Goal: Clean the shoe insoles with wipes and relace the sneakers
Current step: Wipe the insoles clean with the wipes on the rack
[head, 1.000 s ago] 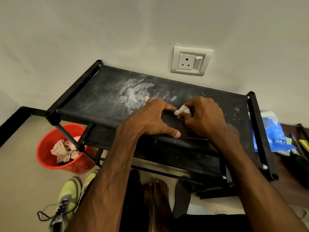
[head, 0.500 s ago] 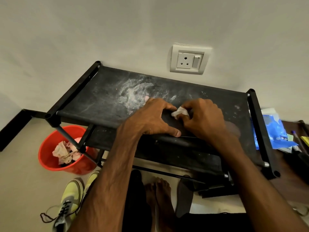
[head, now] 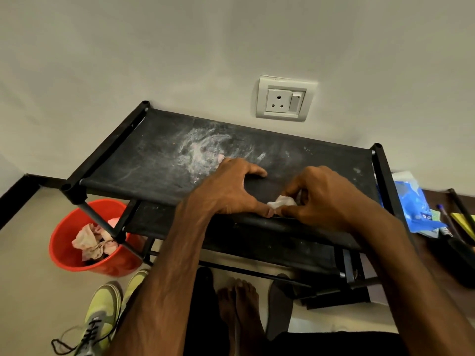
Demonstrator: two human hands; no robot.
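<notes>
The insole is dark. It lies flat on top of the black shoe rack, near the front edge. The left hand grips it, with the thumb on the near side and the fingers on the far side. The right hand pinches a small white wipe on the insole. The two hands are close together. A red bucket holds used wipes on the floor, near the yellow sneakers.

Black shelf smeared with white streaks; red bucket; yellow-green sneaker, black laces; white wipe; blue packet; white wall socket.
</notes>
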